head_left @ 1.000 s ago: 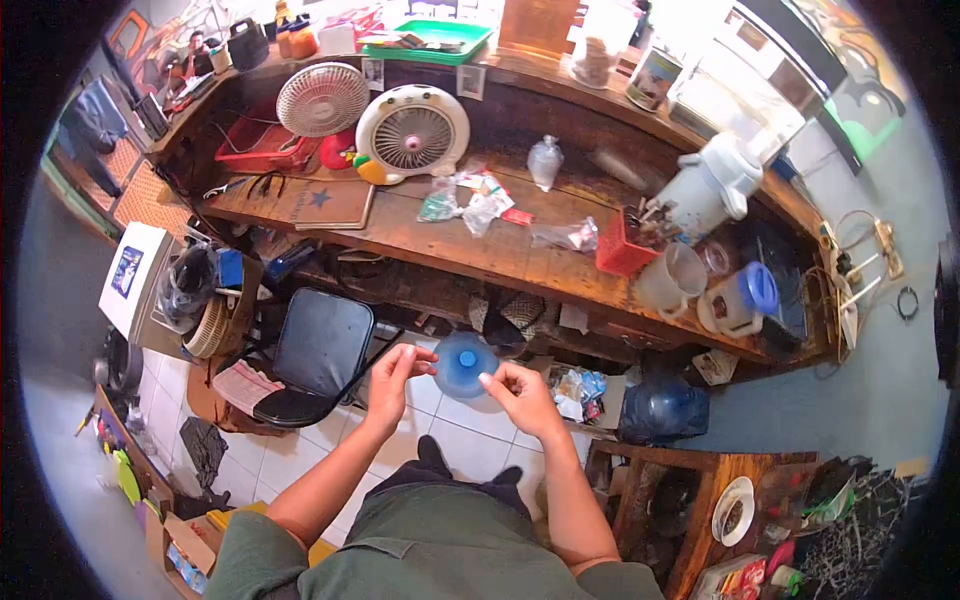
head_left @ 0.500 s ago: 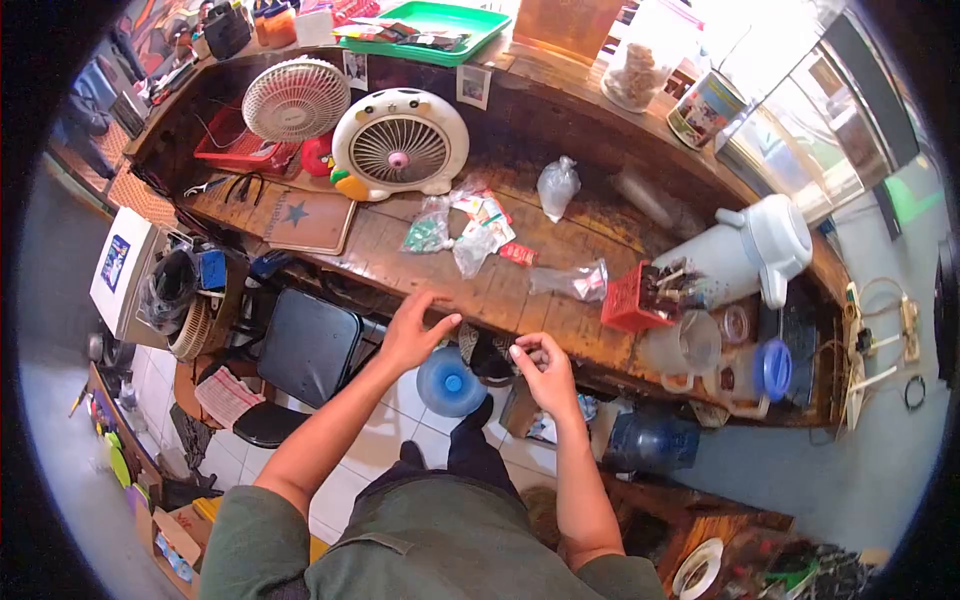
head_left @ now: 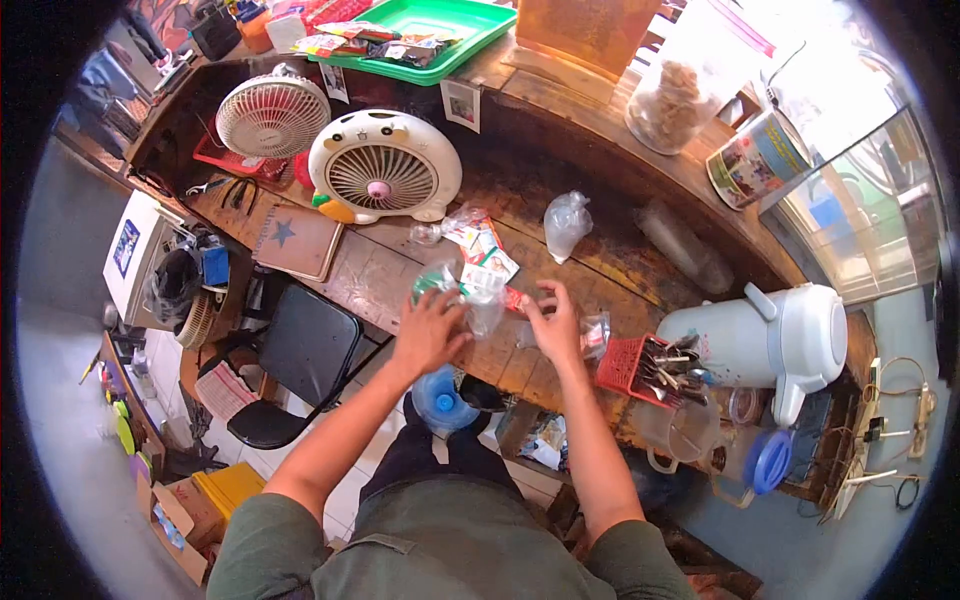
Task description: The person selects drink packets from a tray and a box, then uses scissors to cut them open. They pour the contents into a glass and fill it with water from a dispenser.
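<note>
My left hand (head_left: 432, 335) rests over a green-and-clear plastic bag (head_left: 434, 278) on the wooden counter, its fingers spread and partly covering the bag. A crumpled clear plastic bag (head_left: 487, 312) lies just right of those fingers. My right hand (head_left: 556, 325) is curved, thumb and index finger apart, with the thumb tip right at a small red sachet (head_left: 514, 299). Beyond both hands lie printed paper packets (head_left: 485, 250). A flattened clear wrapper (head_left: 597, 335) sits to the right, partly behind my right hand. Farther back stands a knotted clear bag (head_left: 567, 225) with pale contents.
On the right are a red basket of cutlery (head_left: 625, 365), a pump flask (head_left: 750, 340) and a blue-lidded pitcher (head_left: 752, 462). A white fan (head_left: 385, 165) and a brown notebook (head_left: 300, 243) occupy the left. Below stand a black chair (head_left: 308, 335) and a blue water jug (head_left: 440, 402).
Both hands have moved forward from the counter's front edge onto the plastic bags and red sachet. The green-and-clear bag and crumpled bag lie nearer the front edge. The view has shifted.
</note>
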